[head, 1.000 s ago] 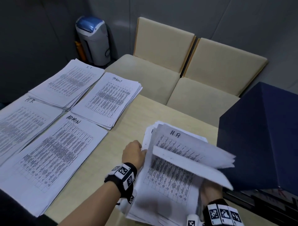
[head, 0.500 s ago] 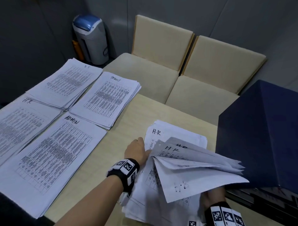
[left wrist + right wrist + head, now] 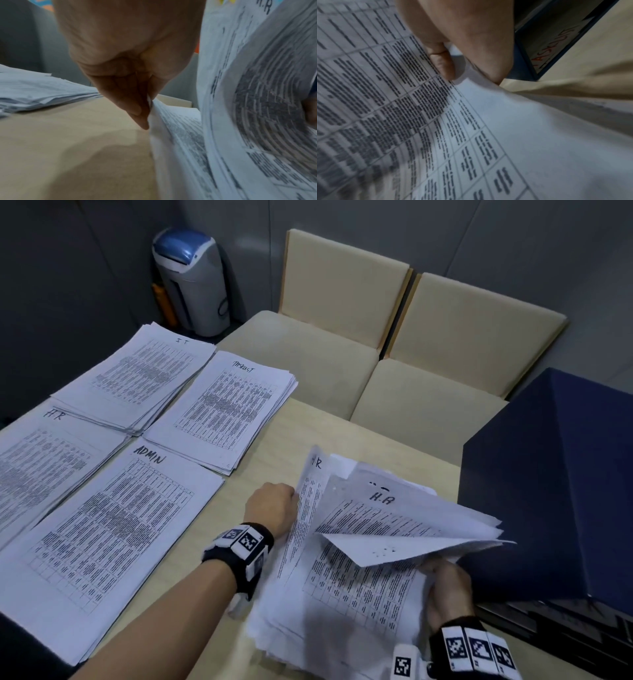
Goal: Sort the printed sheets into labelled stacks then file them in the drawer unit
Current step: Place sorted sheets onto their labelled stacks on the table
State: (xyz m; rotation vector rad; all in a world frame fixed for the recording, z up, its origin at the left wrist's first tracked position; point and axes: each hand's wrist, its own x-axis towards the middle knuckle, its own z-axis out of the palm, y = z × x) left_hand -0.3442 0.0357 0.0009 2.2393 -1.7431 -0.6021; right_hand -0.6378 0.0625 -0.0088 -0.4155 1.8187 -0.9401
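Observation:
A loose bundle of printed sheets (image 3: pixel 356 580) marked "H.R" lies at the table's near right. My left hand (image 3: pixel 278 506) pinches its left edge (image 3: pixel 154 108) between thumb and fingers and holds that edge curled upward. Gripping the bundle's lower right corner, my right hand (image 3: pixel 443 580) has its thumb (image 3: pixel 444 63) on a printed page, and several sheets fan up above it. Labelled stacks lie at left: IT (image 3: pixel 137 371), TASKLIST (image 3: pixel 229 409), HR (image 3: pixel 41 467) and ADMIN (image 3: pixel 113 535). The dark blue drawer unit (image 3: pixel 555 491) stands right beside the bundle.
Two beige chairs (image 3: pixel 342 313) stand behind the table (image 3: pixel 370 446). A grey and blue bin (image 3: pixel 193 278) sits on the floor at the back left. In the right wrist view a drawer front (image 3: pixel 556 46) carries a red handwritten label. Bare tabletop shows between the stacks and the bundle.
My left hand has lifted the left edge of the top sheets from flat to nearly upright. The fanned sheets in my right hand have risen slightly. The four stacks have not moved.

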